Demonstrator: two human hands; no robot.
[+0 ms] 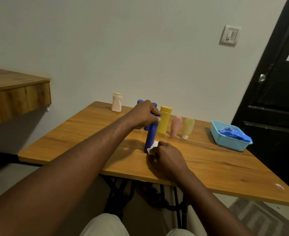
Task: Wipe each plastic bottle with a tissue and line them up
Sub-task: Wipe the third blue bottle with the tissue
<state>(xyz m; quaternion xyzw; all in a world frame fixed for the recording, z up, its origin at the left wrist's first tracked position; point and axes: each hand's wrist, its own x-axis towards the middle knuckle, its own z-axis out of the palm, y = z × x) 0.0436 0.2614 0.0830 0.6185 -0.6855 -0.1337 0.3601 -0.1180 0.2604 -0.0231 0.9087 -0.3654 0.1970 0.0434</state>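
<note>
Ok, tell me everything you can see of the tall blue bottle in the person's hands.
The blue bottle is a tall, slim cylinder of matte, opaque plastic, all one deep blue, with a matching cap on top. It stands on the wooden table, leaning slightly, just in front of the yellow bottle. The left hand grips its upper part. The right hand presses a white tissue against its base. No label shows.

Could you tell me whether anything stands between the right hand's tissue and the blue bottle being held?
Nothing visible does. The right hand holds the tissue against the base of the blue bottle, while the left hand grips its top. The yellow bottle stands behind, apart from the tissue.
</note>
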